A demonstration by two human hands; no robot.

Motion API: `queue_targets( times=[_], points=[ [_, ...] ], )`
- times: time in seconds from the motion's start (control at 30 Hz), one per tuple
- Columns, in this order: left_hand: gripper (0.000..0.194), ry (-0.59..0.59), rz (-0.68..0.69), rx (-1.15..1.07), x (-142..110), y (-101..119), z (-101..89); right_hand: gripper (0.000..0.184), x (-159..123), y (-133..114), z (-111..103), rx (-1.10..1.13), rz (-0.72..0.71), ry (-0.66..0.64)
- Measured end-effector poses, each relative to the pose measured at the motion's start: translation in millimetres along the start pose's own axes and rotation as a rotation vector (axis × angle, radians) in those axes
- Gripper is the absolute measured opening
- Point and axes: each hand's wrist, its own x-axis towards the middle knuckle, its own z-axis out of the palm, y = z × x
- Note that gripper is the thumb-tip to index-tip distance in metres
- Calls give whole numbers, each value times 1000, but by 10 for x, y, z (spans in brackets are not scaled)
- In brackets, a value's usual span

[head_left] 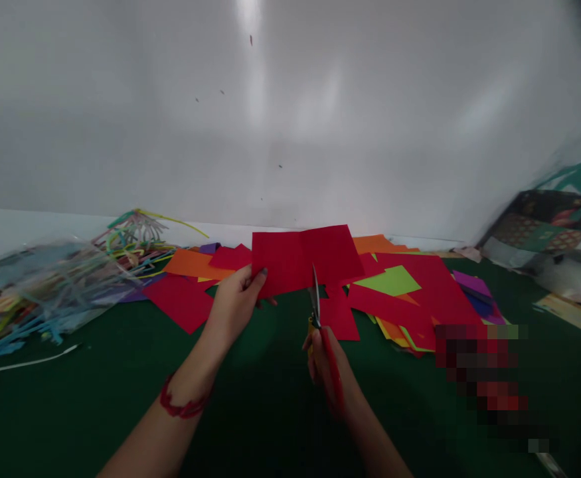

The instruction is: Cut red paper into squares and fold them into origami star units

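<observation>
My left hand [243, 292] pinches the left edge of a red sheet of paper [283, 260], held up above the table. A crease runs down the middle of the sheet. In my right hand [327, 362] is a pair of scissors [316, 302] with a red handle, pointing up. Its blades meet the lower edge of the sheet just right of the crease. How far the blades have cut in, I cannot tell. Behind the sheet, more red paper [340, 318] lies on the table.
On the right is a pile of coloured paper [434, 285]; more sheets [183, 302] lie left. Pipe cleaners [135, 242] and a clear plastic bag [78, 285] fill the far left. A patterned bag [539, 222] stands far right. The green tabletop [250, 411] meets a pale wall [180, 133].
</observation>
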Motion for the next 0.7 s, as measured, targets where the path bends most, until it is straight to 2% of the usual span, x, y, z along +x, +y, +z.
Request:
queue_targets(
  times=[0.37,0.7],
  points=[
    [22,-48,-29,-71,0,-25,9,46,1,-3,-24,-3,-18,-38],
    [24,-72,-31,-57,4,-21,0,48,22,26,-17,-31,-3,7]
  ],
)
